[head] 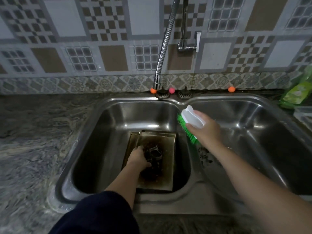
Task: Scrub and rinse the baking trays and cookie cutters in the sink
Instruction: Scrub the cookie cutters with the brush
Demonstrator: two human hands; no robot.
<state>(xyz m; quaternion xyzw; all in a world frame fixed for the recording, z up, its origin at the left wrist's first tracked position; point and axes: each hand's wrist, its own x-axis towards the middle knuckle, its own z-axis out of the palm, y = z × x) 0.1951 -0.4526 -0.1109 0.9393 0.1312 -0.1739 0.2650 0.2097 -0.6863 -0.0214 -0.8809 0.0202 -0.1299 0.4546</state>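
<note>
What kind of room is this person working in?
Most likely a home kitchen. There is a double-basin steel sink set in a stone-patterned counter, a flexible metal tap on a patterned tiled wall, and a stained baking tray lying in the left basin.

There is just one camera, and it sits on the person's head. It looks forward and down, so the view falls from above into a steel sink [118, 105] with two bowls. The sink fills the middle of the picture and is close. Both arms reach in from the bottom edge, the left hand [137, 157] low in the left bowl and the right hand [205, 127] higher, over the strip between the bowls. The tiled wall [67, 48] and the tap hose [164, 48] stand farther off at the top. The lens is wide, so straight lines bend near the edges. The stone counter [33, 132] on the left looks smeared.
</note>
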